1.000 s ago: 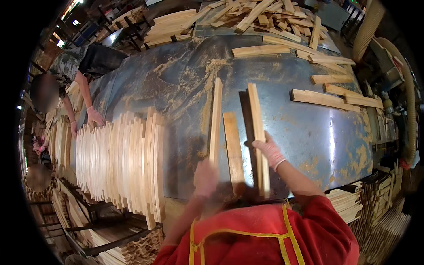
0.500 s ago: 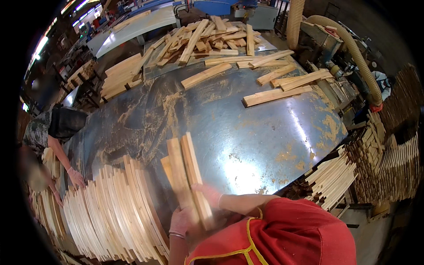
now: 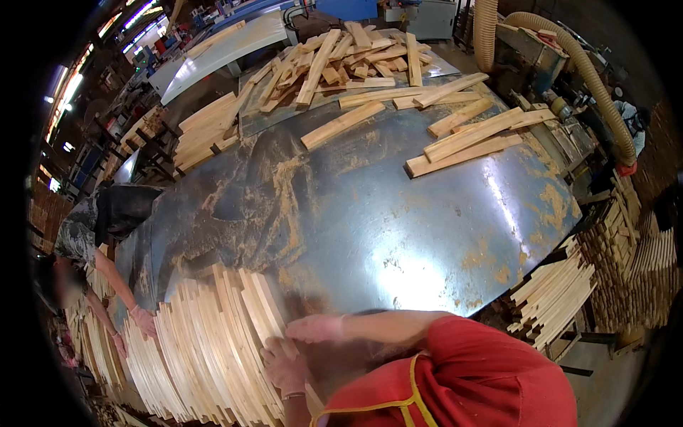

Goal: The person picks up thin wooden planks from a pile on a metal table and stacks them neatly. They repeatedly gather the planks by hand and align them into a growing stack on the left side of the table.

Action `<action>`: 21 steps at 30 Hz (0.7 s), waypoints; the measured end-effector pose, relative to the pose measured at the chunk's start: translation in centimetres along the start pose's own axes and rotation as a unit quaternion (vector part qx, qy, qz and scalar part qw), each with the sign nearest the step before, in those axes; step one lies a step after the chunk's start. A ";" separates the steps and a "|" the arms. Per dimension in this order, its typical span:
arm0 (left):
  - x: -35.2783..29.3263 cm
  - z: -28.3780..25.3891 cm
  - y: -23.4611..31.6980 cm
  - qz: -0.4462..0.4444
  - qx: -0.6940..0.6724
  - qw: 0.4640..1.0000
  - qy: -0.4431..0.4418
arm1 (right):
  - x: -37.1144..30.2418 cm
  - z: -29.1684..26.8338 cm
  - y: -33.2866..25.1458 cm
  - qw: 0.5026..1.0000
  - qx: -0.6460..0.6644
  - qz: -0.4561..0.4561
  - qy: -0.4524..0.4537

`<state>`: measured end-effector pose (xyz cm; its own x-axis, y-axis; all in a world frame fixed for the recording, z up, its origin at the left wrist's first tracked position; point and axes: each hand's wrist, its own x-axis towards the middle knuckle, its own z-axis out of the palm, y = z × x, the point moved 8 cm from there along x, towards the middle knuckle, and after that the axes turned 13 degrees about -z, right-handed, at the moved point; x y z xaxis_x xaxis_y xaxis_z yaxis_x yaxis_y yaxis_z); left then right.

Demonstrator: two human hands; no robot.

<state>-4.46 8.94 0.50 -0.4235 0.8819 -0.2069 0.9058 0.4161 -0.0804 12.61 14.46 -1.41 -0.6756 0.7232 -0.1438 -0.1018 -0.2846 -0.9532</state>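
Wooden strips (image 3: 260, 302), apart from the long row (image 3: 188, 345) half a second earlier, now met its right end on the metal table (image 3: 341, 228), lengthening it. My left hand (image 3: 286, 367) lay over them, my right hand (image 3: 316, 329) close beside; whether either gripped, I couldn't tell.

Worn on the head, facing down and forward across the metal table (image 3: 356, 192). Positioned close above left hand (image 3: 286, 368) and right hand (image 3: 315, 329), reaching to the wood pile (image 3: 320, 67) at the far side.
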 end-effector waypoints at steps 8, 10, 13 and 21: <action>-0.4 -4.2 1.5 -0.067 0.107 0.988 0.092 | -19.9 -41.0 -15.9 0.810 -0.478 -0.048 0.337; -0.5 -7.2 7.4 -0.055 0.055 0.994 0.082 | -25.9 -50.5 -19.4 0.664 -0.669 0.006 0.334; 0.8 -8.7 20.6 0.107 0.011 0.992 0.072 | -31.1 -59.3 -19.5 0.574 -0.769 0.185 0.210; -7.5 -10.8 56.7 0.523 -0.164 0.832 0.087 | -30.5 -57.1 -15.1 0.683 -0.724 0.085 0.042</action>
<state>49.93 28.29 8.05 0.5720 0.8064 0.1501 0.7394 -0.5861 0.3315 76.44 32.69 2.15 -0.5371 0.8080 -0.2423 0.8434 0.5083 -0.1744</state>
